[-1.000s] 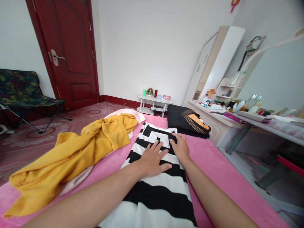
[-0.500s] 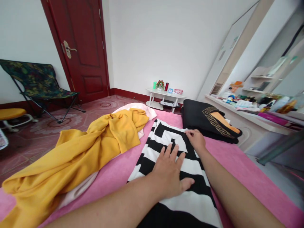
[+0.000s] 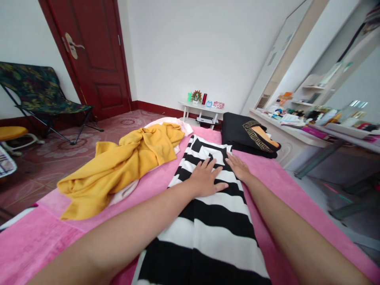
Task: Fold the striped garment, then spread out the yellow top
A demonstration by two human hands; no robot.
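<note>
Head view, left to right: a yellow garment [image 3: 124,166] lies crumpled on the pink bed [image 3: 276,178] in the left middle of the frame, well apart from your hands. At centre, your left hand [image 3: 204,180] rests flat with fingers spread on the black-and-white striped garment [image 3: 208,221], which runs from bottom centre up the bed. Just right of it, your right hand [image 3: 239,168] lies flat on the same garment's right edge. Beyond, upper right of centre, sits a folded black garment [image 3: 243,134].
</note>
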